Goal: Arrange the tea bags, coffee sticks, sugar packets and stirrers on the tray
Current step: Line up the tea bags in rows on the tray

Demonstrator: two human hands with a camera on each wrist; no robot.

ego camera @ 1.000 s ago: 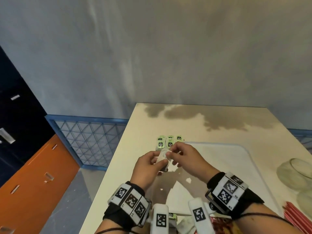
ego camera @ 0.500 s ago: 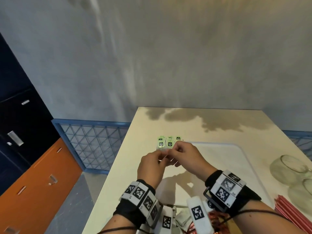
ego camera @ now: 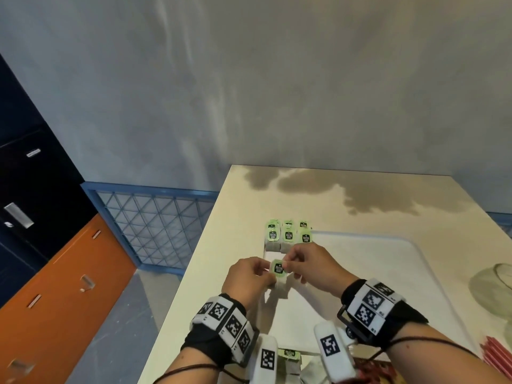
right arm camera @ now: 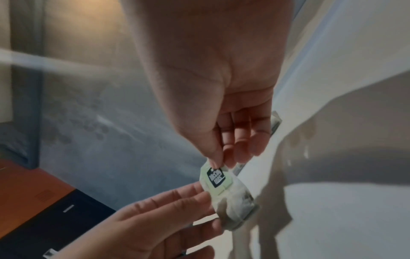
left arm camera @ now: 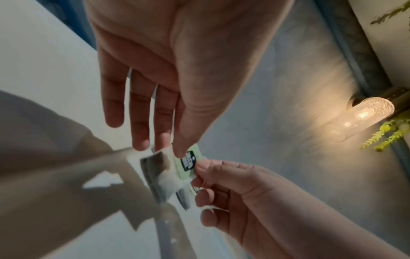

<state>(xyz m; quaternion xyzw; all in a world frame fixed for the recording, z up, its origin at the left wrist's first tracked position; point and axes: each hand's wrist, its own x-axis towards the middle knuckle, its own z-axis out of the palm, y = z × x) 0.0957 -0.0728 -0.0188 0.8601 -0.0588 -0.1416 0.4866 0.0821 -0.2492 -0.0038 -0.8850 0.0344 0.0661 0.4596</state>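
Note:
One tea bag [ego camera: 278,268] with a green tag is held between both hands above the near left part of the white tray [ego camera: 388,273]. My left hand [ego camera: 260,273] pinches the paper pouch [left arm camera: 162,168] with thumb and fingers. My right hand [ego camera: 293,261] pinches the tag [right arm camera: 216,177] at its top edge. Several tea bags [ego camera: 288,236] lie in neat rows at the tray's far left corner, just beyond the hands. More tea bags [ego camera: 289,356] lie loose near the table's front edge, partly hidden by my wrists.
Two glass bowls [ego camera: 496,284] stand at the right of the tray. Red sticks [ego camera: 498,353] lie at the front right. The table's left edge [ego camera: 194,273] drops to the floor beside my left hand. A lit wall lamp [left arm camera: 363,115] hangs behind.
Both hands have drawn back a little from the rows of tea bags. The green tag now shows face up between them.

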